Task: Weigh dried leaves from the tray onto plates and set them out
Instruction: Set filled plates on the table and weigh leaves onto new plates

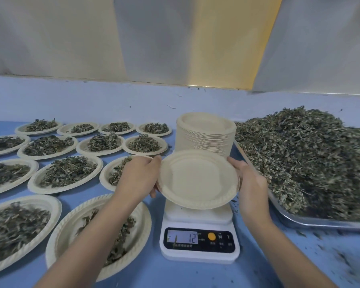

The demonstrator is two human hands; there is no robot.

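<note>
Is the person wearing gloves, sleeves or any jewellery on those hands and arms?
No. The left hand and right hand are bare, without gloves. The left forearm and right forearm are uncovered as far as the picture reaches; no sleeve shows. No ring, watch or bracelet is visible.

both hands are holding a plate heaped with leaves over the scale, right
No. In the head view the left hand and right hand hold the plate over the scale, but it is empty, not heaped with leaves.
</note>
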